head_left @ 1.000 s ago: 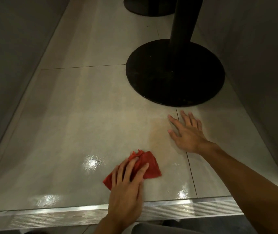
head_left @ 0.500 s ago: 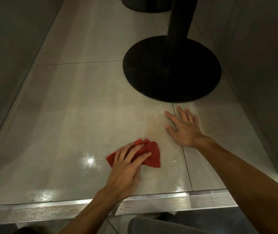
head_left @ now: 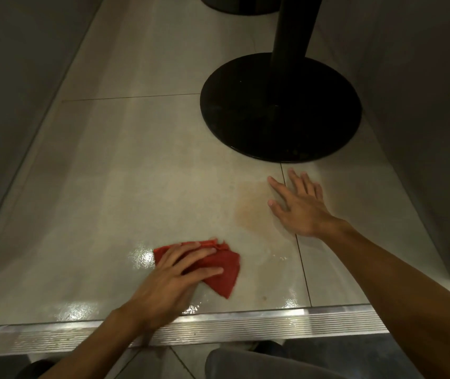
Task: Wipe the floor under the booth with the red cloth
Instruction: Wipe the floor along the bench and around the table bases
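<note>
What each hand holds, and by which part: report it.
Nothing is gripped. The left hand presses flat on the left part of the red cloth; the right hand rests spread on the floor.

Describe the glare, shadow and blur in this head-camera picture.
Head view: bright glare patches on the wet-looking tile floor beside the red cloth and along the metal step edge; booth panels on both sides fall into deep shadow; the left hand pressing the cloth looks slightly motion-blurred.

The scene is dimly lit. White glare is thrown on the glossy floor (head_left: 141, 160) near its front edge, beside the red cloth (head_left: 226, 269) and along the ribbed metal strip (head_left: 245, 328). The booth walls (head_left: 13, 105) are left in deep shadow, and straight lines are bowed by the wide lens
</note>
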Demonstrator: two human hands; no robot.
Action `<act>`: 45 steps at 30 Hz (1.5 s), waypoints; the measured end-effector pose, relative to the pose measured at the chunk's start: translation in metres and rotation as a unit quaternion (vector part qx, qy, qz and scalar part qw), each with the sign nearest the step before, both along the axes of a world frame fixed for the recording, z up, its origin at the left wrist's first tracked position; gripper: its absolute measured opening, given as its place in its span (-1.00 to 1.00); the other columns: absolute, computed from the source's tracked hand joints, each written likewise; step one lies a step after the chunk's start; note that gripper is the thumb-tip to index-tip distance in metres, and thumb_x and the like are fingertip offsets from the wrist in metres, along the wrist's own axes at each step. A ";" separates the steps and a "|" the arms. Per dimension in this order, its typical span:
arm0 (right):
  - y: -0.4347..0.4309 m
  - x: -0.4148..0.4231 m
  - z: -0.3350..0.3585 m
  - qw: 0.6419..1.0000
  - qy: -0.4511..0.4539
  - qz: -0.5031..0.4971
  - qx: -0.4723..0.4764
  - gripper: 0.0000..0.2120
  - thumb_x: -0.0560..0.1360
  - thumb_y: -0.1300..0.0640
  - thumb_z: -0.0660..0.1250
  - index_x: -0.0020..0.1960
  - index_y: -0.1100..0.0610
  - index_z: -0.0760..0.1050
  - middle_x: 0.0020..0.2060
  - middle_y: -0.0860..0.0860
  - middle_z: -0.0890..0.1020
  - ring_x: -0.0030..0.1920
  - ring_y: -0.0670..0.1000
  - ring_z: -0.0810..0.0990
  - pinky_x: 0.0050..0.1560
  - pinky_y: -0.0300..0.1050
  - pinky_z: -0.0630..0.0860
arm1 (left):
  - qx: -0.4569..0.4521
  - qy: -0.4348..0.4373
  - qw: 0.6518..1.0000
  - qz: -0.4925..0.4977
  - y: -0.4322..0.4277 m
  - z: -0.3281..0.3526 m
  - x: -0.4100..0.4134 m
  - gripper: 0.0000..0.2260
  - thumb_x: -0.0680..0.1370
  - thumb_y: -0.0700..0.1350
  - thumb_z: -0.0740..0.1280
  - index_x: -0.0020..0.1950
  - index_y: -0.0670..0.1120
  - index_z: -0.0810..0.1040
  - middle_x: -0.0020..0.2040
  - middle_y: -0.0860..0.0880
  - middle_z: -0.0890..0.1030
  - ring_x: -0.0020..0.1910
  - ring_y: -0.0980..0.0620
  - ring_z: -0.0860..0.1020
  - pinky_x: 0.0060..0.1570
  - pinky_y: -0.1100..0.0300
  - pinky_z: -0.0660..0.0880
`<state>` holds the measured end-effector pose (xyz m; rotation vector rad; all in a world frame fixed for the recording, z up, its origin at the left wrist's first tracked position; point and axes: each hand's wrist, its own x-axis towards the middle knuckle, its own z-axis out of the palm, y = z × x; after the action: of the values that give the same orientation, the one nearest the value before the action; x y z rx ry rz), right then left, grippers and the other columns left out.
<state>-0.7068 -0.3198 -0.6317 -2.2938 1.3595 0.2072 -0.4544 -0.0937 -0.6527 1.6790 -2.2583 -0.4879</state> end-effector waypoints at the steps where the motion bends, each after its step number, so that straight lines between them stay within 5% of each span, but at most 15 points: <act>1: 0.000 0.000 -0.001 1.000 -0.001 0.002 -0.001 -0.44 0.62 -0.26 -0.04 0.55 -0.27 -0.17 0.56 0.01 -0.30 0.52 0.10 -0.42 0.50 0.19 -0.31 | -0.004 0.004 0.999 0.038 0.003 0.002 0.010 -0.57 0.54 -0.07 0.16 0.37 0.25 0.40 0.47 0.17 0.29 0.44 0.01 0.24 0.36 -0.04 0.26; 7: 0.000 0.000 -0.001 1.000 -0.002 0.006 -0.005 -0.43 0.62 -0.25 -0.05 0.56 -0.26 -0.19 0.56 0.03 -0.30 0.52 0.11 -0.43 0.50 0.20 -0.32 | -0.017 0.008 0.953 0.301 0.017 0.001 0.012 -0.61 0.53 0.03 0.11 0.34 0.22 0.47 0.43 0.10 0.36 0.29 -0.08 0.31 0.26 -0.02 0.28; 11: 0.000 0.001 -0.001 1.000 0.003 0.006 0.000 -0.43 0.62 -0.24 -0.04 0.56 -0.26 -0.19 0.56 0.03 -0.31 0.51 0.12 -0.43 0.50 0.21 -0.32 | -0.021 0.042 0.920 0.388 0.017 0.001 -0.036 -0.58 0.52 0.03 0.09 0.34 0.14 0.48 0.42 0.00 0.36 0.25 -0.12 0.27 0.30 -0.04 0.25; 23: -0.001 0.004 0.002 1.000 0.020 -0.006 0.009 -0.43 0.62 -0.25 -0.03 0.55 -0.27 -0.16 0.56 0.02 -0.29 0.52 0.11 -0.41 0.51 0.20 -0.30 | 0.002 0.033 0.987 0.159 -0.023 0.000 -0.134 -0.54 0.52 -0.06 0.07 0.42 0.11 0.36 0.49 0.02 0.27 0.41 -0.08 0.22 0.37 -0.08 0.31; 29: -0.002 0.001 0.001 1.000 0.017 0.000 0.006 -0.44 0.62 -0.26 -0.03 0.55 -0.28 -0.16 0.57 0.02 -0.28 0.53 0.10 -0.40 0.51 0.19 -0.30 | -0.004 0.007 1.000 0.006 -0.045 -0.002 -0.127 -0.51 0.51 -0.17 0.28 0.42 0.12 0.35 0.49 0.04 0.25 0.46 -0.08 0.14 0.42 -0.10 0.23; 33: -0.004 -0.002 -0.001 1.000 0.017 0.004 0.003 -0.43 0.61 -0.27 -0.02 0.55 -0.28 -0.15 0.57 0.01 -0.28 0.53 0.09 -0.39 0.51 0.18 -0.29 | 0.007 0.022 0.997 -0.074 -0.035 0.001 -0.098 -0.55 0.49 -0.14 0.20 0.35 0.16 0.42 0.47 0.12 0.28 0.49 -0.02 0.09 0.44 -0.10 0.17; 40: -0.002 -0.004 -0.003 1.000 -0.004 0.004 -0.007 -0.44 0.61 -0.26 0.00 0.55 -0.27 -0.09 0.58 0.00 -0.24 0.54 0.07 -0.36 0.52 0.14 -0.27 | 0.009 0.029 0.997 -0.067 -0.020 0.002 -0.028 -0.49 0.42 -0.22 0.35 0.28 0.23 0.47 0.46 0.22 0.29 0.50 -0.04 0.14 0.36 -0.12 0.27; 45: 0.002 -0.016 0.003 0.993 -0.115 -0.039 -0.002 -0.58 0.62 -0.09 0.18 0.47 -0.16 0.32 0.57 0.04 0.05 0.56 0.08 -0.06 0.54 0.07 0.00 | -0.007 0.066 0.998 0.006 -0.021 0.001 -0.041 -0.49 0.38 -0.26 0.27 0.26 0.16 0.49 0.44 0.16 0.34 0.45 -0.04 0.22 0.32 -0.16 0.30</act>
<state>-0.7231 -0.3177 -0.6288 -2.1848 1.3265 -0.0836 -0.4957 -0.1146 -0.6516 1.6029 -2.1527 -0.5627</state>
